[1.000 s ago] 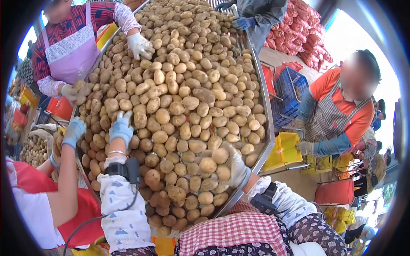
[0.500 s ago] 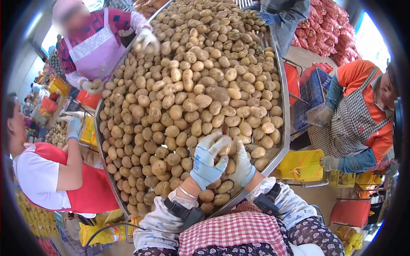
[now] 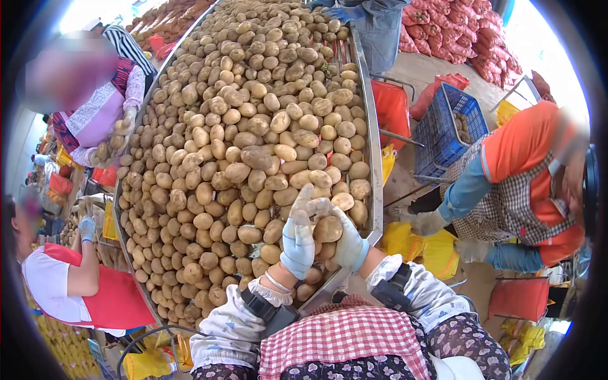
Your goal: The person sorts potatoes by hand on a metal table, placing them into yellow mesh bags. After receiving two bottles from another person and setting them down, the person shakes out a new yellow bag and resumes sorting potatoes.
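Note:
A long metal sorting table (image 3: 376, 183) is heaped with several brown potatoes. My left hand (image 3: 297, 235), in a pale blue glove, lies flat among the potatoes at the near right end of the pile. My right hand (image 3: 347, 235), in a whitish glove, cups one round potato (image 3: 328, 228) close against the left hand. Both hands are near the table's right rim. My patterned sleeves and black wrist devices show below them.
A person in orange with a checked apron (image 3: 513, 183) bends at the right beside a blue crate (image 3: 446, 130) and yellow bags (image 3: 421, 247). A person in a red apron (image 3: 69, 278) stands at the left, another in lilac (image 3: 95, 114) farther back. Red mesh sacks (image 3: 462, 31) lie behind.
My left hand came from the left side of the pile across to the right hand. Both hands now meet around a potato by the right rim. The view shifted.

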{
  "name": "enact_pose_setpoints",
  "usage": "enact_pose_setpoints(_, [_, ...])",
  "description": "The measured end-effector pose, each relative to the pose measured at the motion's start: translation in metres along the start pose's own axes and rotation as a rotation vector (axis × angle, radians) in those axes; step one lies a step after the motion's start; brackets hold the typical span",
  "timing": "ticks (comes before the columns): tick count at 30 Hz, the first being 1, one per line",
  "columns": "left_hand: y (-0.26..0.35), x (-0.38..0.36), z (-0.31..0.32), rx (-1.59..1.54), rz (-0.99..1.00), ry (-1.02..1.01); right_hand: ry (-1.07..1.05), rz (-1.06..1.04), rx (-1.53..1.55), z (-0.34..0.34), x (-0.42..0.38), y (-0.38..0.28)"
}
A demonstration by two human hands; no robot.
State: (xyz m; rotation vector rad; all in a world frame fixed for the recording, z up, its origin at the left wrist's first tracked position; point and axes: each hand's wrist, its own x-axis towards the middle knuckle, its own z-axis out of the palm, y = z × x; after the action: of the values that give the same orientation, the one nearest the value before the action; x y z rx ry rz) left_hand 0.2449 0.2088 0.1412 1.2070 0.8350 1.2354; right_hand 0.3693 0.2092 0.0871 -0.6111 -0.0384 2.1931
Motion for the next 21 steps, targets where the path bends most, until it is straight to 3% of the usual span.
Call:
enact_pose_setpoints(2, [0.0,0.01,0.001,0.001,-0.024,0.041,-0.076,0.041,0.099,0.0,-0.002,-0.004])
enact_pose_setpoints(6, [0.005,0.025,-0.007,-0.017,0.167,0.164,-0.283,0.063,0.224,-0.012,0.007,-0.009])
enact_pose_setpoints(7, [0.007,0.026,-0.016,-0.026,0.173,0.169,-0.279,0.065,0.214,-0.001,0.003,-0.014])
enact_pose_setpoints(9, [0.01,0.022,-0.039,0.326,0.305,0.224,-0.09,0.009,0.201,0.027,-0.004,-0.027])
enact_pose_setpoints(11, [0.018,0.006,-0.063,0.74,0.392,0.307,-0.077,-0.299,-0.151,0.021,-0.007,-0.04])
enact_pose_setpoints(12, [0.02,-0.01,-0.079,0.878,0.347,0.335,-0.014,-0.542,-0.719,0.02,-0.007,-0.049])
enact_pose_setpoints(15, [0.03,-0.065,-0.12,1.368,0.334,0.372,-0.275,-0.376,0.061,0.026,-0.014,-0.089])
enact_pose_setpoints(17, [0.031,-0.112,-0.138,1.591,0.209,0.393,-0.145,-0.412,0.175,0.034,-0.024,-0.122])
enact_pose_setpoints(19, [0.034,-0.144,-0.134,1.618,0.057,0.524,-0.073,-0.491,0.197,0.02,-0.022,-0.163])
enact_pose_setpoints(20, [0.026,-0.163,-0.136,1.614,0.055,0.537,-0.127,-0.537,0.214,0.006,-0.019,-0.185])
enact_pose_setpoints(21, [0.018,-0.183,-0.14,1.638,-0.115,0.636,-0.182,-0.578,0.23,-0.007,-0.012,-0.208])
